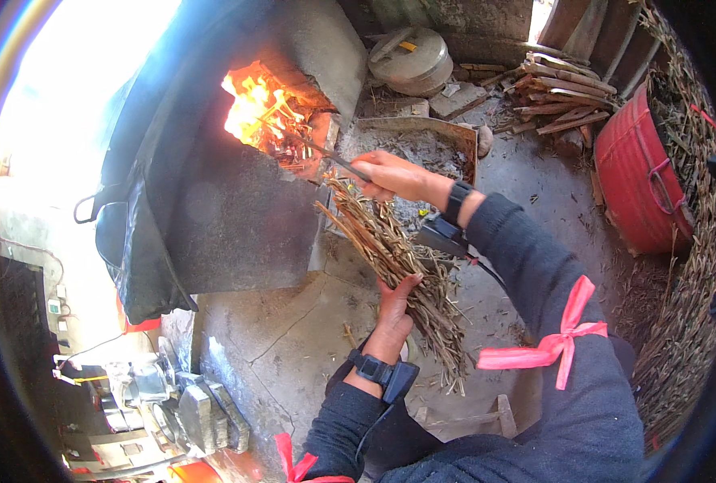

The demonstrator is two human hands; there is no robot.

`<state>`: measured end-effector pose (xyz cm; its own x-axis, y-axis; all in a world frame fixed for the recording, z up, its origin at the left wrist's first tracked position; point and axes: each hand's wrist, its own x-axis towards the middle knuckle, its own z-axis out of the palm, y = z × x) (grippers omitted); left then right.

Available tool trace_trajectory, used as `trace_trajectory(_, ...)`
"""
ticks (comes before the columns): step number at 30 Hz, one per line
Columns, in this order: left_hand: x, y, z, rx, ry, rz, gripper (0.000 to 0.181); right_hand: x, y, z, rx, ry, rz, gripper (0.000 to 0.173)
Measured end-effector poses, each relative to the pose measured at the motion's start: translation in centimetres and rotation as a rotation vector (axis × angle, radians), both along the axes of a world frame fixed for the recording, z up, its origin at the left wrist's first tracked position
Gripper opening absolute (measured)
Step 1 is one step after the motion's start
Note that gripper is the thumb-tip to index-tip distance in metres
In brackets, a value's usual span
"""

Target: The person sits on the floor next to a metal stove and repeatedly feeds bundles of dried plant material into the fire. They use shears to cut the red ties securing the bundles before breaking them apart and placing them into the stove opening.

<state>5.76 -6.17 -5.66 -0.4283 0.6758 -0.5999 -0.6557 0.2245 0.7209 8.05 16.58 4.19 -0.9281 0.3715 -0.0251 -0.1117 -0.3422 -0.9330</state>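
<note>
My left hand (397, 305) grips a bundle of dry twigs and stalks (406, 265), which slants from the stove mouth down toward my lap. In my right hand (388, 176) is a thin dark rod (333, 158), possibly a metal poker; its far end reaches into the flames (261, 111). The fire burns inside the square mouth of a masonry stove (243, 223), over glowing embers and bits of fuel. The top end of the bundle lies just below my right hand, outside the opening.
An ash pit (418, 142) with a raised rim adjoins the stove mouth. Behind it are a round lidded metal pot (415, 63) and stacked split wood (566, 90). A red tub (638, 175) holds dry brush, and more brush (684, 338) is heaped along the right. A low wooden stool (502, 416) shows below.
</note>
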Motion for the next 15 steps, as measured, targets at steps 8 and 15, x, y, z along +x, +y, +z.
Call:
trace_trajectory(8,-1.6,0.4,0.4,0.108,0.018,0.080,0.064,23.5,-8.7,6.2,-0.027,-0.349,-0.077,0.043)
trace_trajectory(15,-2.5,1.0,0.0,0.150,0.116,0.017,0.051,40.1,-19.8,18.6,0.062,-0.733,-0.134,0.071)
